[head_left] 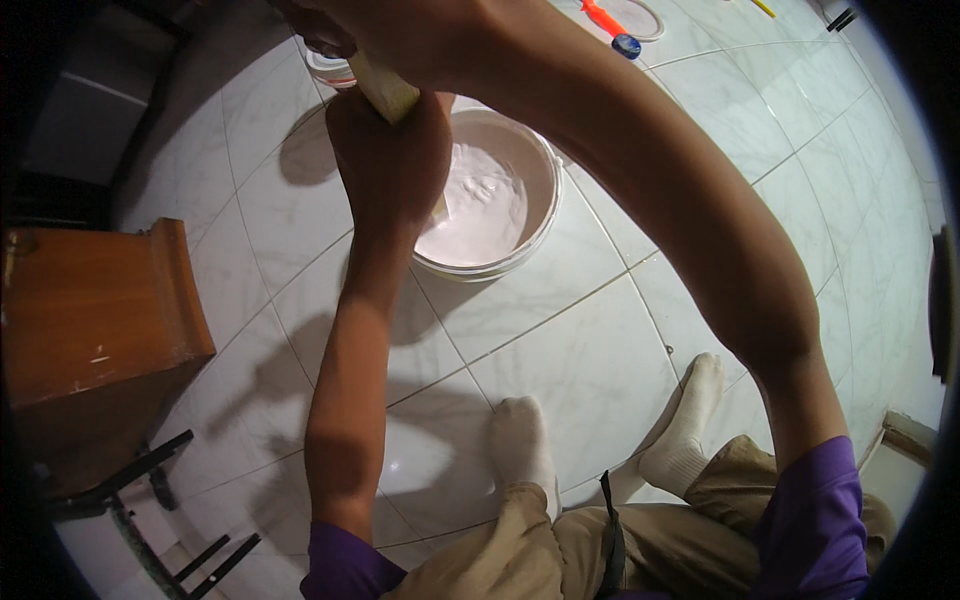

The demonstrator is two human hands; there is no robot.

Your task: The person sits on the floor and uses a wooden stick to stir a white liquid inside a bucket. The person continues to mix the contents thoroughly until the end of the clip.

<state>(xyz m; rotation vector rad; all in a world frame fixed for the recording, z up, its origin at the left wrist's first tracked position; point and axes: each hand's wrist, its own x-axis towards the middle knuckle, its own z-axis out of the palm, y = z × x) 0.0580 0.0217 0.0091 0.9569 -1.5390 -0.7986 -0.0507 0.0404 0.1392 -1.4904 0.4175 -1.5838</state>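
Note:
A white bucket (556, 185) stands on the tiled floor, holding a thick, pale pinkish-white liquid (485, 205) that looks like paint. A wooden stick (385, 92) slants down into it, its lower end dipping into the liquid. My left hand (390, 145) is wrapped round the stick beside the bucket's left rim. Higher on the same stick, my right hand (385, 40) is closed round its upper part, with my right arm arching over the bucket. The stick's top end and some of my right fingers are hard to make out.
Beyond my hands sits a small white container (330, 69), partly covered. At the far right a round lid (648, 22) lies by an orange-handled tool (603, 18) with a blue end. A brown wooden cabinet (100, 320) stands at left. My socked feet (524, 440) are on the near floor.

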